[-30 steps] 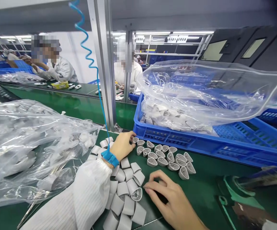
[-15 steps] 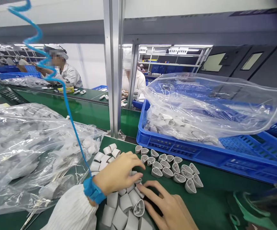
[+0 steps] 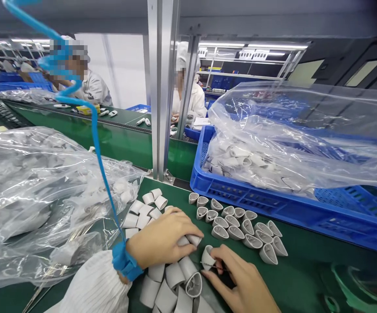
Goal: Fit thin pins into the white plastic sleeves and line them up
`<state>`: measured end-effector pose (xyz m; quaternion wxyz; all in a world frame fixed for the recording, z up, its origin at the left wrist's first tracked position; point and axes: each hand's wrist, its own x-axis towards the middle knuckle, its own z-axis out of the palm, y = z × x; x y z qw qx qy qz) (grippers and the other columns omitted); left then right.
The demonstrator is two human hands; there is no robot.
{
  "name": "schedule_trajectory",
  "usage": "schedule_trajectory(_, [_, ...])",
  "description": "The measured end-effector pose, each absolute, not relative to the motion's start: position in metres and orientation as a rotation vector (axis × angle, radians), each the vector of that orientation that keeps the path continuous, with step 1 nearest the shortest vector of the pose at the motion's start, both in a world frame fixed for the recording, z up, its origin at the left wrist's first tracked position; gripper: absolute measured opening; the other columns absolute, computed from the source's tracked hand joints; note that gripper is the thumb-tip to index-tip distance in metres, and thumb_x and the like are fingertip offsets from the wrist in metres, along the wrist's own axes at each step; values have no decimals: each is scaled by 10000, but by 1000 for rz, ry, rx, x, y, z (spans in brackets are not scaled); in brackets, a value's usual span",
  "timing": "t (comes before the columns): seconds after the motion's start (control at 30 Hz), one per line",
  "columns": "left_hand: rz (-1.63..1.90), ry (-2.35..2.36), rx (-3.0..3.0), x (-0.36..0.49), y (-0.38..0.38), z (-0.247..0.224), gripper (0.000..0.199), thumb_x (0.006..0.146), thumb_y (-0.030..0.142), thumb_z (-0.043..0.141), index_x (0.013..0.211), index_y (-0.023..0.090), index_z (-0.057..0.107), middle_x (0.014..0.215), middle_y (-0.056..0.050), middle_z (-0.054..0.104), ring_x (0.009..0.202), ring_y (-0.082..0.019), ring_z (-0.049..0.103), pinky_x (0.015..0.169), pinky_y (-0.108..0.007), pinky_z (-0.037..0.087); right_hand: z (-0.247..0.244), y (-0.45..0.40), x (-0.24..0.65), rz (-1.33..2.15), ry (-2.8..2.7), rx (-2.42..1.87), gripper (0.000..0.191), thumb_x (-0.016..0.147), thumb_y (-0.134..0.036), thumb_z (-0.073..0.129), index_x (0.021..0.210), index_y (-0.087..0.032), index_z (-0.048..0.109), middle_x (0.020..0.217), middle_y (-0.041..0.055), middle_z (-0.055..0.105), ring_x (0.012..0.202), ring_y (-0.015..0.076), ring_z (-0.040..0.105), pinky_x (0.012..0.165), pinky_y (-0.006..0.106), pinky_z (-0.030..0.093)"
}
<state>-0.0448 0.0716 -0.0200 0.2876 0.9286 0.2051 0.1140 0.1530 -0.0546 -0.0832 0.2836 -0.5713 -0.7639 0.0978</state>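
Note:
My left hand [image 3: 167, 238], with a blue wrist strap [image 3: 126, 261] and coiled cord, is closed on a grey plastic cap [image 3: 194, 239] at its fingertips. Between the thumb and fingers of my right hand [image 3: 240, 278] is another grey cap [image 3: 208, 257], its opening tilted up. A heap of similar caps [image 3: 165, 295] lies below and beside my left hand, and more lie behind it. Several caps [image 3: 236, 233] stand open side up in loose rows beyond my right hand.
At left lies a big clear bag [image 3: 45, 182] of parts. A blue crate [image 3: 273, 208] with another bag [image 3: 260, 161] sits at back right. A metal post [image 3: 163, 87] rises behind the green table [image 3: 299, 282]. Blurred green thing [image 3: 354, 287] at lower right. Two people in white work across.
My right hand has taken hold of a cap and moved slightly right. My left fingers have closed on a cap. The view has tilted down a little and turned slightly left.

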Motion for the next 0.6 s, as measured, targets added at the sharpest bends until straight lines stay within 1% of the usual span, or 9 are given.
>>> schedule_trajectory(0.07, [382,560,2434,-43,69,-18,248,941,234,611,1180,224,676,1107,-32,733,1025,-218,655,990,-388,415,-84,-55,155,250,-2025,-1516,131,976,-353,573,1007,-229,547,731,-32,576,541,113,587,453,188,430])
schedule_trajectory(0.13, [461,565,2341,-41,65,-15,245,983,233,549,1208,236,646,1164,-23,710,1068,-198,639,965,-342,440,-81,-56,155,213,-1992,-1482,174,999,-400,543,1020,-228,544,716,-31,569,525,107,581,439,182,419])
schedule_trajectory(0.23, [522,519,2198,-39,58,-9,206,981,176,520,1131,234,647,1162,-4,697,1077,-164,630,966,-286,458,-73,-58,156,138,-1947,-1424,138,1041,-351,469,1032,-231,537,729,-20,576,559,103,600,458,175,419])
schedule_trajectory(0.3, [533,501,2154,-38,53,-5,176,949,146,544,1071,220,646,1139,-7,692,1051,-159,631,963,-276,466,-67,-59,155,117,-1940,-1404,107,1045,-299,452,1026,-235,535,787,-4,606,619,104,626,483,174,428])
schedule_trajectory(0.33, [530,502,2143,-38,52,-4,182,921,139,575,1073,216,637,1142,-12,683,1037,-161,628,954,-276,473,-65,-60,154,118,-1942,-1392,96,1042,-285,455,1026,-236,536,830,5,623,663,106,643,503,174,440])
schedule_trajectory(0.37, [522,510,2133,-38,51,-3,231,884,134,616,1101,214,622,1157,-18,669,1021,-165,623,940,-279,482,-62,-60,154,125,-1946,-1381,86,1038,-280,463,1030,-238,537,876,13,637,712,110,658,531,176,455])
schedule_trajectory(0.43, [477,518,2105,-39,50,-4,418,809,136,690,1202,220,574,1203,-28,630,996,-170,609,911,-287,500,-58,-61,153,139,-1965,-1372,83,1030,-302,486,1043,-242,542,947,20,652,792,121,676,580,189,478])
schedule_trajectory(0.5, [402,491,2067,-39,51,-6,568,754,154,748,1272,238,531,1237,-30,595,1007,-178,598,906,-294,508,-55,-63,152,140,-1996,-1375,114,1038,-327,470,1052,-252,555,975,13,659,815,124,683,578,206,471])
schedule_trajectory(0.6, [306,467,2033,-37,49,-11,605,718,171,782,1259,259,526,1206,-14,586,998,-180,592,894,-299,507,-53,-64,154,142,-2065,-1368,207,1070,-306,380,1091,-274,583,1005,1,661,798,113,683,555,223,437])
